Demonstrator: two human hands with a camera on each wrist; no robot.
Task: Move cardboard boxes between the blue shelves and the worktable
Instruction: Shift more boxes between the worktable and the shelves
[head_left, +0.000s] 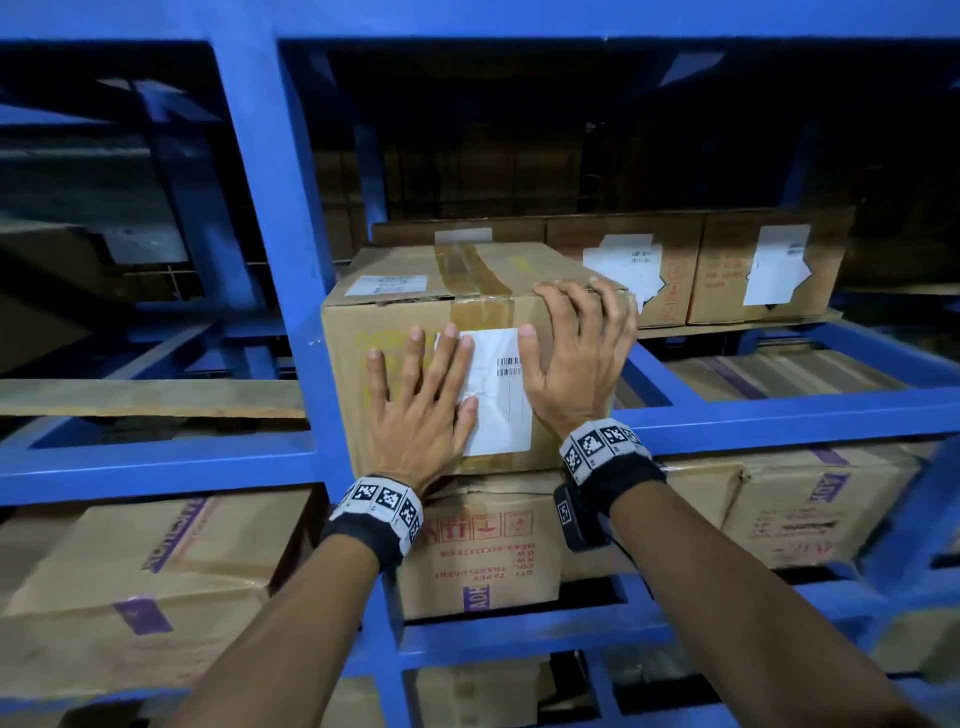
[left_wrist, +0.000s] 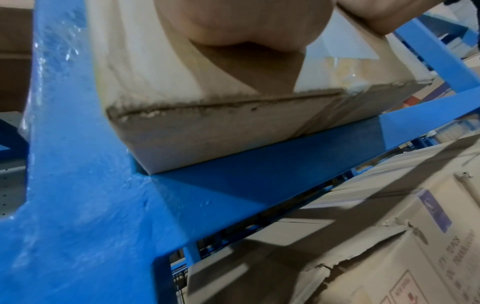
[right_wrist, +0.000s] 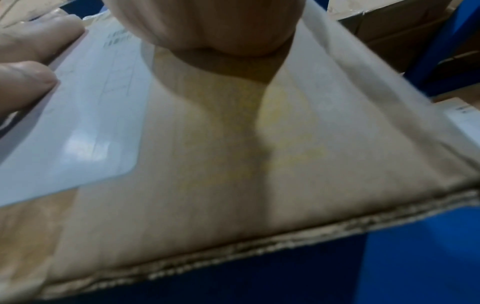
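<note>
With both palms flat on its front face, the box (head_left: 467, 358) sits at the shelf (head_left: 779, 415) edge, hard against the blue post (head_left: 280, 234) at its nine o'clock. Left hand (head_left: 421, 400) spreads its fingers wide over the white label (head_left: 498, 395); right hand (head_left: 576, 358) splays wide too, fingertips hooked over the top corner at two o'clock. I'd say push evenly, low and square, so it doesn't skew into the post. Writing: a barcode on the label, nothing else legible; a lower box (head_left: 483, 556) reads "ADK", upside down.
</note>
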